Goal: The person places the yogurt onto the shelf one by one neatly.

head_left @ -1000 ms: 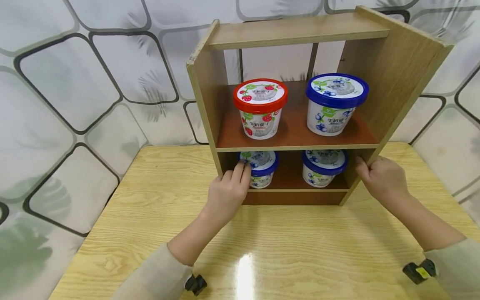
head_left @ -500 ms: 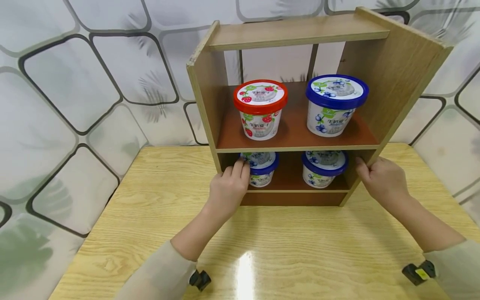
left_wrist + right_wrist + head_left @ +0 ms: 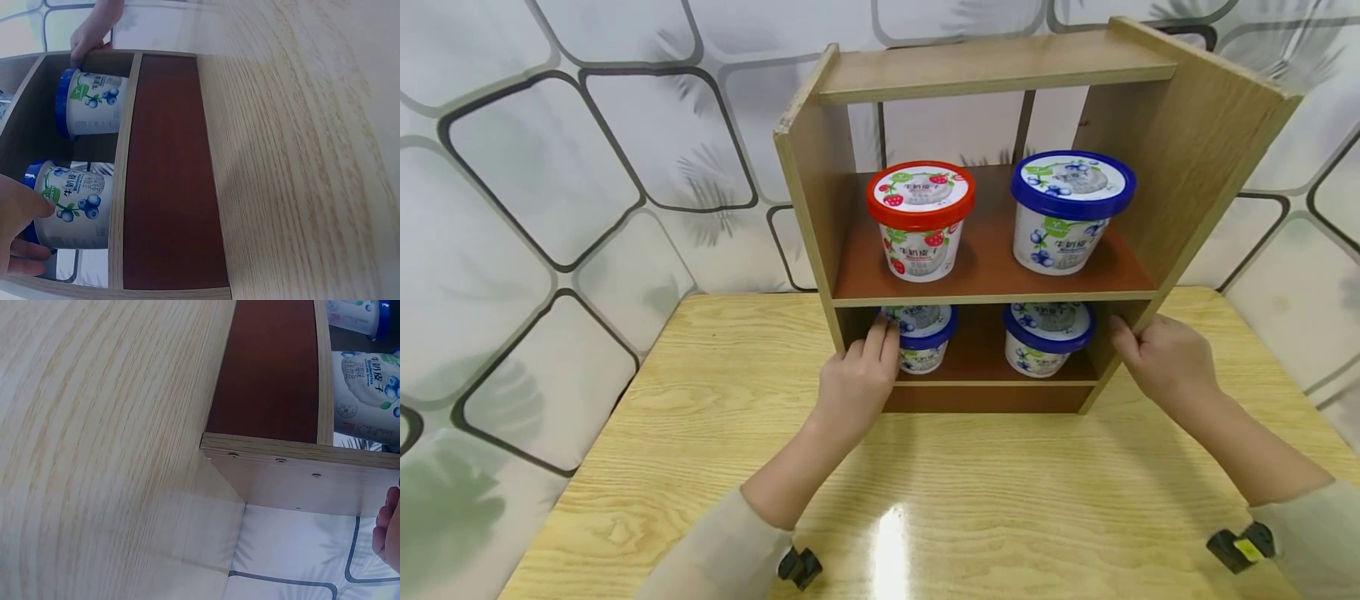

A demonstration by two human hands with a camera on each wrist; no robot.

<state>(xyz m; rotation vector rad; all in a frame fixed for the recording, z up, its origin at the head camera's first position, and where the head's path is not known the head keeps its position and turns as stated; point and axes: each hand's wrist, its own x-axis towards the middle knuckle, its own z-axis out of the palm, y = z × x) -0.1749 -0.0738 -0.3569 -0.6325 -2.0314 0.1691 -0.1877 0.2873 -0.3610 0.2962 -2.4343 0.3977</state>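
Observation:
A wooden shelf unit (image 3: 1210, 142) stands upright on the table. My left hand (image 3: 859, 367) reaches into its lower compartment and grips a blue-lidded blueberry yogurt tub (image 3: 923, 360) at the left. In the left wrist view, the thumb lies against the front of this tub (image 3: 81, 209), with the fingers round its side. My right hand (image 3: 1168, 362) holds the front edge of the right side panel, thumb inside. Its fingers are partly hidden. Another blue-lidded tub (image 3: 1033, 358) sits on the lower shelf near that hand, apart from it.
On the upper shelf stand a red-lidded strawberry tub (image 3: 921, 250) and a blue-lidded blueberry tub (image 3: 1060, 237). The wood-grain table (image 3: 1015, 492) extends in front and to the left. A patterned wall covering (image 3: 692, 150) rises behind the unit.
The left hand has shifted very slightly at the lower-left tub. The right hand stays on the side panel, and the tubs stand where they were.

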